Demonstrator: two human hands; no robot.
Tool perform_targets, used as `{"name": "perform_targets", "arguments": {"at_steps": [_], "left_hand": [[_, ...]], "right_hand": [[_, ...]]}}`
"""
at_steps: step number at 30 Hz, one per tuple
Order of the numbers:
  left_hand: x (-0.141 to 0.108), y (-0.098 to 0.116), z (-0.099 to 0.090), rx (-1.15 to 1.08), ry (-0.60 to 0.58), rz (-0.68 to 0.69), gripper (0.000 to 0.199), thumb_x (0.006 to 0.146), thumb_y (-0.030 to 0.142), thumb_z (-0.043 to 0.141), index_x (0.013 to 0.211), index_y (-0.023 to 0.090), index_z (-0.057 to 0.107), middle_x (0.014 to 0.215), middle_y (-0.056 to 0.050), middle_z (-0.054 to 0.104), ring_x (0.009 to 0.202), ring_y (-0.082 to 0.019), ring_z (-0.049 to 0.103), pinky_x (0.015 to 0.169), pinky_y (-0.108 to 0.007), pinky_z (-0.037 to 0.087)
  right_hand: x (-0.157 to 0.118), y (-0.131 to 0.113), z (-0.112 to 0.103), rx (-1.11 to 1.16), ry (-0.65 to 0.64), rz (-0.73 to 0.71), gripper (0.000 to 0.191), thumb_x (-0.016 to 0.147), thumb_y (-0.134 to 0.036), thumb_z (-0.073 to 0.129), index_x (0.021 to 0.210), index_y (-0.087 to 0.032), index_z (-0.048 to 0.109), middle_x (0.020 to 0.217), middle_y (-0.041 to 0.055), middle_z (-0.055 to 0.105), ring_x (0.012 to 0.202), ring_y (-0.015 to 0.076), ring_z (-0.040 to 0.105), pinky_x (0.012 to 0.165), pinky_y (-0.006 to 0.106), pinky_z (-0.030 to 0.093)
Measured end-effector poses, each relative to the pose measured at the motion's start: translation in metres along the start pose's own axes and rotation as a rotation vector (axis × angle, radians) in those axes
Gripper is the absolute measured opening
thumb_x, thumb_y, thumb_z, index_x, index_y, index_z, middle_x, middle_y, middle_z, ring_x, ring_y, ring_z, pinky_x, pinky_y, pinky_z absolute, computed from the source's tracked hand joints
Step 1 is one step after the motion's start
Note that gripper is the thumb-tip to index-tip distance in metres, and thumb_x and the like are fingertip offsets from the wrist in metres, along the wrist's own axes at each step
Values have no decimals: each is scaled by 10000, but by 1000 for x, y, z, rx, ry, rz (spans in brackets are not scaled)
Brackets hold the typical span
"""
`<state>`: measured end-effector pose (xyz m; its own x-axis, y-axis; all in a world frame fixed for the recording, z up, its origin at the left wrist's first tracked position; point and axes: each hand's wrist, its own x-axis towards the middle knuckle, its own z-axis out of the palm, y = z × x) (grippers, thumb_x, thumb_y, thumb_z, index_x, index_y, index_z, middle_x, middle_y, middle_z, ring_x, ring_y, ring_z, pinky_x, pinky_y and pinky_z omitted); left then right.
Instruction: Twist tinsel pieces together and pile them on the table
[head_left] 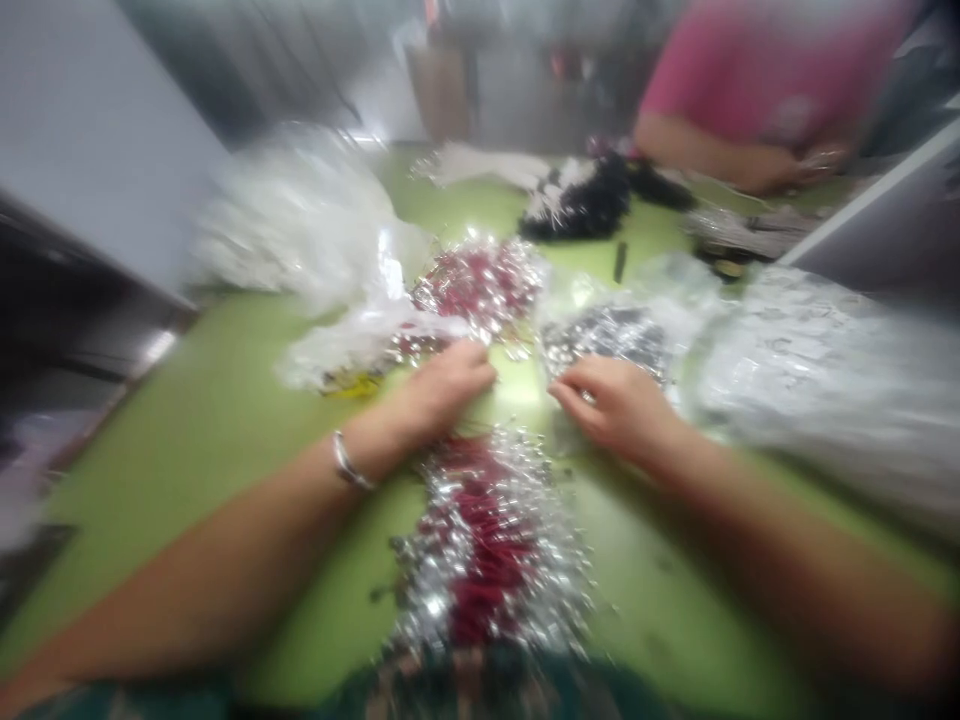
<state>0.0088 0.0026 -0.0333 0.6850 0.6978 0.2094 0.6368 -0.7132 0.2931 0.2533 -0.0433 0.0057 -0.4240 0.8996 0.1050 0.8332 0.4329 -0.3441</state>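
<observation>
2 hands (pixel 456 380) (pixel 621 402) nr 2 red-slvr piles (pixel 484 280) (pixel 491 555).

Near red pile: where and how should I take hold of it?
Probably pinch the pile by its red middle, from above: the silver ends fan out along both sides, and it lies on the table.

One head-worn camera looks forward and down, seemingly near the green table (pixel 165 430)

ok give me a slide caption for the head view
Bare left hand and bare right hand at a lime-green table, beyond a loose pile of dark-red strands with shiny silvery ends.
</observation>
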Motion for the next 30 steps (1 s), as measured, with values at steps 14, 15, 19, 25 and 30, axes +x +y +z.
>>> {"name": "perform_targets", "arguments": {"at_steps": [14,15,19,25,30], "left_hand": [[0,9,-12,-482,512,-53,92,963,193,456,922,177,536,842,-45,621,784,-134,597,737,-294,519],[0,10,-13,-522,535,-77,88,962,203,460,916,182,532,828,-40,617,770,-132,596,722,-290,519],[2,19,-15,-392,418,-137,100,937,211,478,869,181,545,803,-29,600,741,-136,561,695,-291,494],[2,35,-8,-254,-53,-302,158,921,259,468,876,176,595,825,-45,644,734,-164,570,690,-318,464],[1,31,-3,-437,-53,-365,260,930,350,461,891,177,652,918,-58,679,846,-182,607,773,-338,490]], "right_hand": [[9,18,8,-271,-16,140,210,940,-233,466,858,-171,648,911,75,634,819,187,557,646,290,337],[9,19,6,-249,3,141,208,940,-235,467,863,-176,652,905,71,638,815,185,555,648,288,337],[9,19,4,-263,6,120,197,936,-253,481,898,-190,664,901,70,633,815,188,538,603,285,301],[10,19,8,-445,-49,-6,179,929,-210,480,902,-200,657,910,76,568,806,184,490,541,296,205],[9,17,6,-464,-89,-69,170,941,-218,467,897,-181,627,905,72,559,754,164,450,529,299,192]]}}
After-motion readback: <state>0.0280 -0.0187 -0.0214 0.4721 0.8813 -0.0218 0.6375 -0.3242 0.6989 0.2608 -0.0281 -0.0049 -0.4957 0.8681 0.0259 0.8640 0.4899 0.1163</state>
